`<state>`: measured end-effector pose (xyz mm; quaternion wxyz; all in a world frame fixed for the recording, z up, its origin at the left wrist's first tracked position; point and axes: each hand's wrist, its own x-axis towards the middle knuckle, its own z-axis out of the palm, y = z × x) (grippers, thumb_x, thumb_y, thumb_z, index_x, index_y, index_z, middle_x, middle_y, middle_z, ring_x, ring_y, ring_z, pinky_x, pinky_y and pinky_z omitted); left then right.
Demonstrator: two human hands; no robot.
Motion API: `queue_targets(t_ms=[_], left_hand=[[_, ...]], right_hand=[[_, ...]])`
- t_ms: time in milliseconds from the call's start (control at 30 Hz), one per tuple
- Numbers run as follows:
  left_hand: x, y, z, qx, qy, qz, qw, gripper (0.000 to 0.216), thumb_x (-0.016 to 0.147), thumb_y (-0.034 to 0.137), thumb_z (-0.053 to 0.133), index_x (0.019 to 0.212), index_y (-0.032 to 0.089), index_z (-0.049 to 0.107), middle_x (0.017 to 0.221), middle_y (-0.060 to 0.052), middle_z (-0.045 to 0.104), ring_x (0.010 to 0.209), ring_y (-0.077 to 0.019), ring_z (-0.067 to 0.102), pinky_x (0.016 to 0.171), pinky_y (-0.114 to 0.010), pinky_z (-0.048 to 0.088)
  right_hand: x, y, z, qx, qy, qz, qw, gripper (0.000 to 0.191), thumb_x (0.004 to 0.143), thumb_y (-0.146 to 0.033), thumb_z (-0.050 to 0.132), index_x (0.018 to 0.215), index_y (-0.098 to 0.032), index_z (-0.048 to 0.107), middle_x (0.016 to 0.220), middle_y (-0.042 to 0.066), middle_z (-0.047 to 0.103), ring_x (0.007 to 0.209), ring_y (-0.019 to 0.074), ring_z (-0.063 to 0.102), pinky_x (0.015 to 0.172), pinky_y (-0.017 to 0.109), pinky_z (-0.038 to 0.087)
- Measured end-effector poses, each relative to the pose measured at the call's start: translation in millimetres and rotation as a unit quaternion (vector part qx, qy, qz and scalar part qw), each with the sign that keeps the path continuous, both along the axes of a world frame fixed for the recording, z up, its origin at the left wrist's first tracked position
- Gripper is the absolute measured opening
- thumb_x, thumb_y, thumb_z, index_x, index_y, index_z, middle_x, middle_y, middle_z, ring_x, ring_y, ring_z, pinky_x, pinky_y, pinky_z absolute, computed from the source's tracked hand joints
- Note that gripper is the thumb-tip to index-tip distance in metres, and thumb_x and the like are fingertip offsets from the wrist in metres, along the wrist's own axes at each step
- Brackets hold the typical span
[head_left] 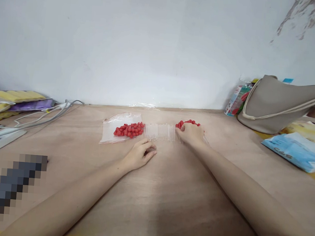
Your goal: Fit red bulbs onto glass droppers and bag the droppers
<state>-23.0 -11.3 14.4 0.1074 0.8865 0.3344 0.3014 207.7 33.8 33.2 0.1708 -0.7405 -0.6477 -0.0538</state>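
My left hand rests on the wooden table, fingers loosely curled and thumb apart, nothing in its grasp. Just beyond it, a heap of small red rounded pieces lies on a clear plastic sheet. My right hand is at a second heap of red pieces, thumb and fingertips pinched together; what they hold is too small to make out. Between the two heaps, thin translucent sticks lie side by side in a row. The right hand covers part of the second heap.
A grey bag with a cord and a clear plastic package stand at the back right, near a blue tissue pack. At left are yellow and purple packs, cables and a pixelated dark object. A white wall rises behind.
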Motion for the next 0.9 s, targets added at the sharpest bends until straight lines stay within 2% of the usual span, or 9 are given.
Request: queue_targets(t_ms=[267, 400, 600, 733, 833, 900], left_hand=[[-1, 1, -0.8, -0.001, -0.003, -0.003, 1.000, 0.011, 0.080, 0.023, 0.051, 0.085, 0.016, 0.058, 0.081, -0.004, 0.054, 0.068, -0.0119, 0.052, 0.064, -0.025, 0.044], [-1, 1, -0.1, -0.005, -0.003, -0.003, 1.000, 0.011, 0.080, 0.022, 0.051, 0.085, 0.016, 0.058, 0.081, -0.004, 0.054, 0.068, -0.0119, 0.053, 0.063, -0.025, 0.044], [0, -1, -2.4, 0.000, -0.002, -0.002, 1.000, 0.011, 0.080, 0.023, 0.050, 0.086, 0.017, 0.058, 0.081, -0.004, 0.054, 0.068, -0.0119, 0.052, 0.063, -0.026, 0.044], [-4, 7, 0.1, 0.093, 0.001, 0.075, 0.993, 0.012, 0.079, 0.026, 0.051, 0.080, 0.017, 0.059, 0.078, -0.005, 0.053, 0.077, -0.0170, 0.050, 0.071, -0.032, 0.043], [-11, 25, 9.7, 0.153, 0.020, 0.166, 0.974, 0.013, 0.078, 0.025, 0.050, 0.074, 0.017, 0.059, 0.078, -0.006, 0.053, 0.080, -0.0199, 0.049, 0.076, -0.036, 0.041], [-15, 43, 18.4, 0.160, 0.041, 0.209, 0.964, 0.014, 0.077, 0.023, 0.049, 0.075, 0.017, 0.061, 0.080, -0.007, 0.055, 0.083, -0.0216, 0.049, 0.078, -0.038, 0.040]], right_hand=[[-26, 12, 8.5, -0.088, 0.019, -0.014, 0.996, 0.019, 0.069, -0.027, 0.050, 0.073, -0.017, 0.065, 0.068, 0.011, 0.063, 0.071, 0.0244, 0.058, 0.071, 0.040, 0.028], [-27, 16, 9.9, -0.110, 0.033, -0.015, 0.993, 0.020, 0.069, -0.029, 0.051, 0.075, -0.018, 0.066, 0.067, 0.011, 0.063, 0.073, 0.0255, 0.059, 0.070, 0.039, 0.030], [-27, 7, 15.6, -0.110, 0.035, -0.003, 0.993, 0.025, 0.077, -0.033, 0.046, 0.080, -0.017, 0.065, 0.070, 0.012, 0.064, 0.076, 0.0257, 0.059, 0.067, 0.036, 0.032], [-23, -17, 18.5, -0.094, 0.018, 0.043, 0.994, 0.029, 0.084, -0.029, 0.038, 0.081, -0.014, 0.061, 0.079, 0.014, 0.063, 0.074, 0.0238, 0.058, 0.060, 0.031, 0.031], [-16, -45, 16.6, -0.031, -0.012, 0.113, 0.993, 0.028, 0.087, -0.029, 0.033, 0.091, -0.012, 0.056, 0.081, 0.014, 0.062, 0.067, 0.0218, 0.055, 0.056, 0.030, 0.029], [-11, -63, 12.8, -0.004, -0.025, 0.161, 0.987, 0.025, 0.088, -0.028, 0.033, 0.090, -0.013, 0.054, 0.080, 0.012, 0.061, 0.066, 0.0205, 0.054, 0.057, 0.030, 0.029]])
